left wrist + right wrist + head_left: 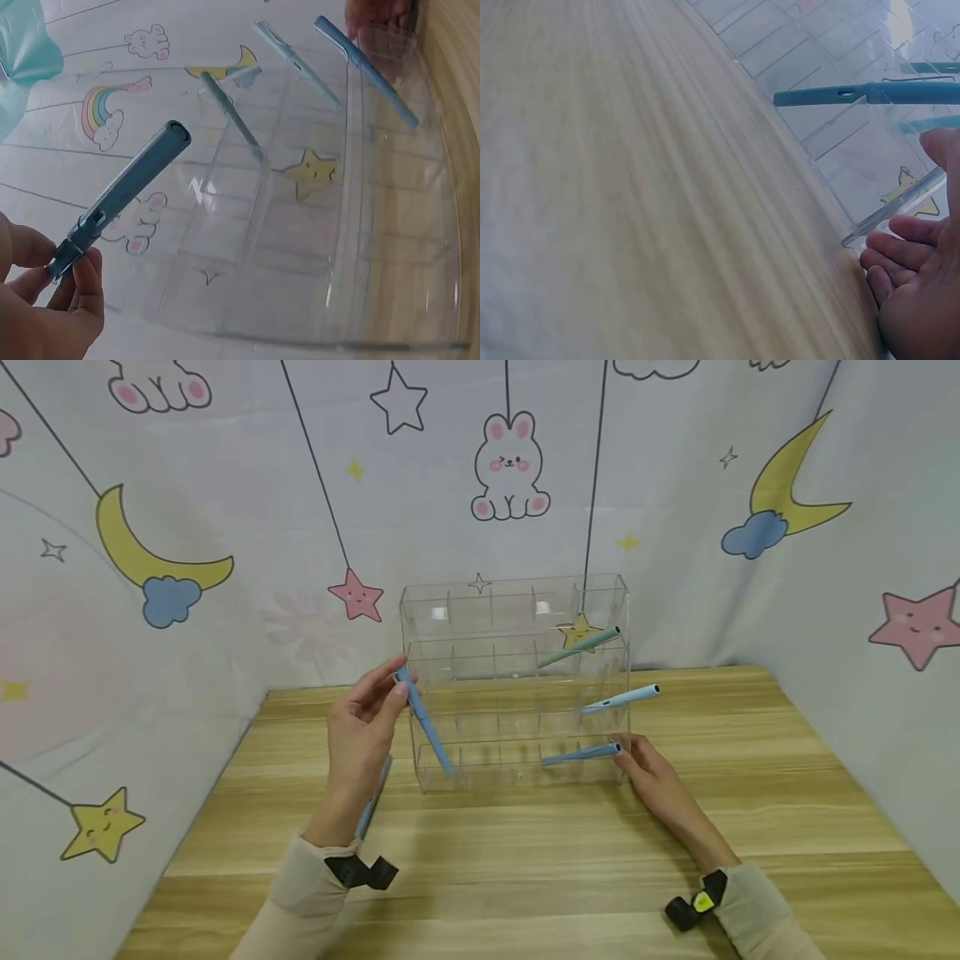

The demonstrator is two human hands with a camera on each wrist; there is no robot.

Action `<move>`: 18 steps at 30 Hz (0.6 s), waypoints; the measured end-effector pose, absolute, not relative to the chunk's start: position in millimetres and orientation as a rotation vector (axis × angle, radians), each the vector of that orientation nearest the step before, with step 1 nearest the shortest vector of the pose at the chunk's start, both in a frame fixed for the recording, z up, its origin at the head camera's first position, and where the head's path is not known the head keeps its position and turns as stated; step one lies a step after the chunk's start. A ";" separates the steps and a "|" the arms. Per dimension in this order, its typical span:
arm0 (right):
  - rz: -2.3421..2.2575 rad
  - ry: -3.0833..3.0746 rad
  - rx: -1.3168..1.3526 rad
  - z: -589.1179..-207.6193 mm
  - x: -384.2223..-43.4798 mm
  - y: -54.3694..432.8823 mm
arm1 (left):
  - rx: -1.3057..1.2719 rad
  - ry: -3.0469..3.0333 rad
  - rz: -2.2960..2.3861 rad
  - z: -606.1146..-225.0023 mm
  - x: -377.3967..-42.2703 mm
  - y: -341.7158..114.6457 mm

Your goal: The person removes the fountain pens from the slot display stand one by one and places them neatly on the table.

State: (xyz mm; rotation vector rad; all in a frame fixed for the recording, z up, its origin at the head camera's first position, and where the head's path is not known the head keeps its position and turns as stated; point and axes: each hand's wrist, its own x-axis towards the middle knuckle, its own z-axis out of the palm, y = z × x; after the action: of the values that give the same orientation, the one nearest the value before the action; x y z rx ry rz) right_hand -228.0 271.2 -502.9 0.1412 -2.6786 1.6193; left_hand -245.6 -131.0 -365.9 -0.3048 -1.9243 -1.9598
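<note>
My left hand (360, 718) pinches a blue pen (426, 722) near its upper end, thumb against fingertips. The pen slants down across the left front of a clear acrylic rack (517, 689); in the left wrist view the held pen (135, 180) points away from the fingers. At the rack's lower right side, my right hand (656, 777) holds the side edge, thumb in front and fingers outside. Close to that thumb lies another blue pen (577, 754) on the bottom tier. Above it rest a light blue pen (622, 699) and a green pen (581, 646), both sticking out rightward.
One more blue pen (374, 797) lies on the wooden table (510, 860), partly hidden behind the left wrist. A printed cloth (450, 468) hangs behind the rack and along both sides. Thin dividers split the rack's tiers into several compartments.
</note>
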 end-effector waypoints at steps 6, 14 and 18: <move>1.610 -2.672 0.147 -502.1 -228.2 269.4 | -0.133 -1.997 -1.816 -378.5 -246.1 -175.2; 1.590 -2.676 0.165 -504.0 -228.8 269.3 | 0.036 -2.128 -1.641 -399.7 -247.9 -226.9; 1.603 -2.667 0.165 -503.0 -228.8 269.4 | 0.050 -2.180 -1.644 -408.6 -251.2 -241.5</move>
State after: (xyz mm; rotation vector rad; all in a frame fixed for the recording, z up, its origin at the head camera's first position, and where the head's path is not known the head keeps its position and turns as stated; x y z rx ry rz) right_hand -228.8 269.4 -503.0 0.1652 -2.6669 1.6027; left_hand -251.2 -241.5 -408.6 0.0496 -2.1800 -1.6437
